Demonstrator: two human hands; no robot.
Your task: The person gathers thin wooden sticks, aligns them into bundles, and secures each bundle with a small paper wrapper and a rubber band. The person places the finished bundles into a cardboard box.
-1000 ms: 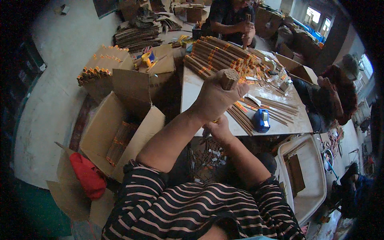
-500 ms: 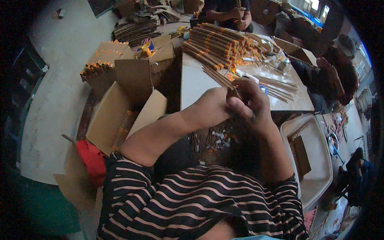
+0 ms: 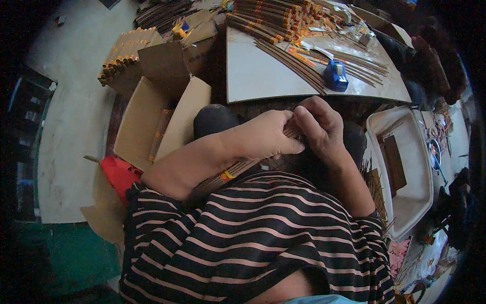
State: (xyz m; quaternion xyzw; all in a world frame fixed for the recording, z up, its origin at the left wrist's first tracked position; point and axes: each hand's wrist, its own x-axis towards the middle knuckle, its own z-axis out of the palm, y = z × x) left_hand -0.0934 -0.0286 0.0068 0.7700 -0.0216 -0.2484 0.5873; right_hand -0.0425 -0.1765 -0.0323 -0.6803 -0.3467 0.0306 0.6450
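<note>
Brown bundle of thin sticks with yellow-and-red band (image 3: 235,172): slanted along left forearm (image 3: 202,156), torso side | left hand (image 3: 276,134): clenched around it, wrist angled inward | right hand (image 3: 325,126): raised, fingers curled at its upper end; grip unclear

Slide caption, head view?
Left hand holding a bundle of brown sticks, right hand at its far end, near a white table.

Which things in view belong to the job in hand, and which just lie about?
Seemingly in use:
brown, yellow-banded stick bundle, held by left hand, right hand at its end
stacked brown banded bundles

Seemingly lying about:
crumpled red cloth-like item
white plastic tub
</note>
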